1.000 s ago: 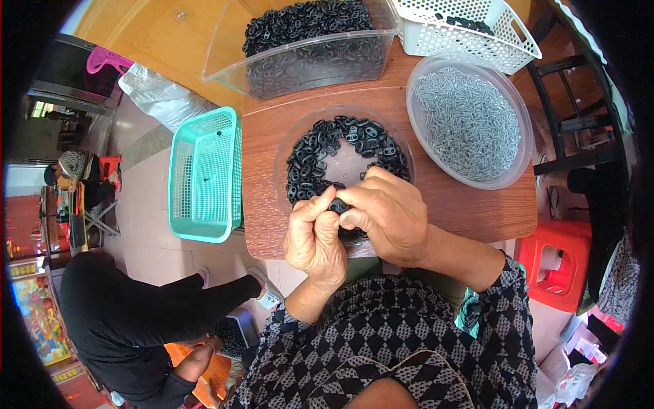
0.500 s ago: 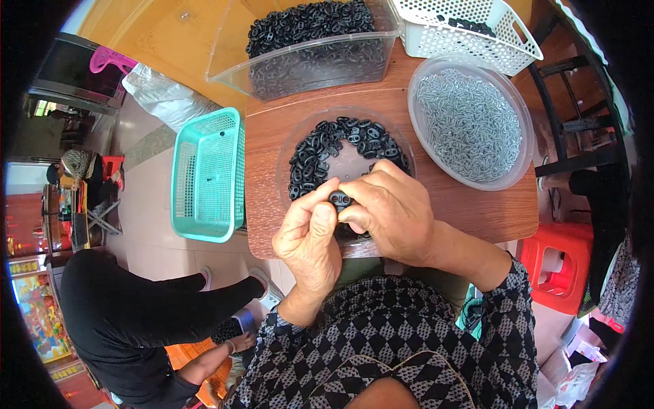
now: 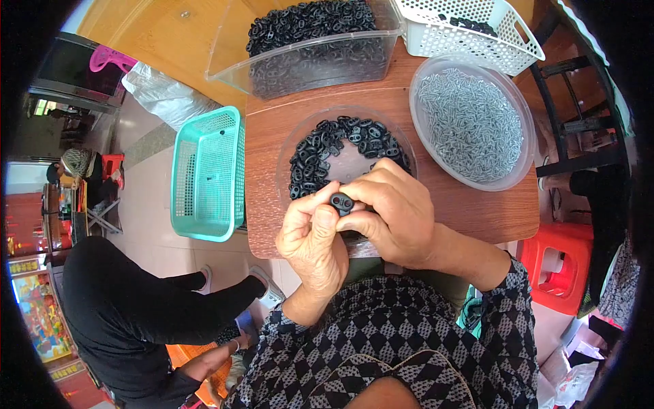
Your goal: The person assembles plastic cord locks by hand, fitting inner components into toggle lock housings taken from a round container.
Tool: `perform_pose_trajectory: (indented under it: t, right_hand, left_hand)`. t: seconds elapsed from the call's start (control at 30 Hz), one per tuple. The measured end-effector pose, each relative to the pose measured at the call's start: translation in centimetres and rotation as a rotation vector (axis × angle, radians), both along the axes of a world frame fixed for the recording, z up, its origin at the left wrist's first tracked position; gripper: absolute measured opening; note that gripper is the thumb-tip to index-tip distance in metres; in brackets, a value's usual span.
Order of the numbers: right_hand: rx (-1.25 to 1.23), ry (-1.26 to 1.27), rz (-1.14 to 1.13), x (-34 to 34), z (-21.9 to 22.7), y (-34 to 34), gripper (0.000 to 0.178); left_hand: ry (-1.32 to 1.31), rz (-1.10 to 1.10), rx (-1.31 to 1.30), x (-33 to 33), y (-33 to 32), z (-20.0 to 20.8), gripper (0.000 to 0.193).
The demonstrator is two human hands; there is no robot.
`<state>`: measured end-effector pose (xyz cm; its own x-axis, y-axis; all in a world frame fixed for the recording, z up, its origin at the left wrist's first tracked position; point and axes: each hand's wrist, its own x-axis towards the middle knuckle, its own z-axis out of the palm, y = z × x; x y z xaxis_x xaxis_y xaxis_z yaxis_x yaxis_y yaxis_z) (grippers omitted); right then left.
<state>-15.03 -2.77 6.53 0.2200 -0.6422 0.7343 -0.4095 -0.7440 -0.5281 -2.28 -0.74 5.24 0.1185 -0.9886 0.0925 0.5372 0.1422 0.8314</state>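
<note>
A small black cord lock [image 3: 342, 202], oval with two round holes in its face, is pinched between the fingers of both my hands. My left hand [image 3: 315, 238] grips its left side between thumb and index finger. From the other side, the thumb and curled fingers of my right hand [image 3: 395, 215] press on it; its lower part is partly covered by them. Below and behind my hands stands a round clear tray [image 3: 284, 150] with many similar black pieces [image 3: 310, 163] heaped around its rim. My wrists hide its near part.
A clear bin [image 3: 320, 65] of black parts stands at the back, beside a white perforated basket [image 3: 463, 44]. On the right is a bowl of small metal springs [image 3: 470, 126]. A turquoise basket [image 3: 235, 177] stands left of the table; a red stool [image 3: 555, 266] at right. Another person [image 3: 136, 307] sits at left.
The cord lock has turned slightly, so its two-hole face shows differently, and my right thumb has shifted left along its underside. The other person's hand at lower left has moved a little.
</note>
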Motion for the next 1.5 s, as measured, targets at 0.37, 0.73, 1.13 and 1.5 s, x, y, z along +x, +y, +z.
perform_pose_trajectory:
  t: [0.37,0.73,1.13,1.5]
  right_hand:
    - [-0.066,-0.027,0.018,-0.1,-0.4,-0.3,0.04]
    - [-0.15,-0.03,0.032,0.0,-1.2,0.0,0.038]
    - [-0.026,0.082,0.058,-0.3,-2.8,-0.3,0.012]
    - [0.226,-0.006,-0.624,-17.0,4.8,-13.6,0.024]
  left_hand:
    - [-0.187,0.059,-0.097,0.1,0.1,-0.3,0.03]
    - [-0.205,0.143,-0.167,-0.7,0.7,-1.1,0.027]
    - [-0.463,-0.137,0.015,3.6,0.6,-0.8,0.027]
    - [-0.961,-0.23,-0.04,6.4,-5.6,-0.8,0.016]
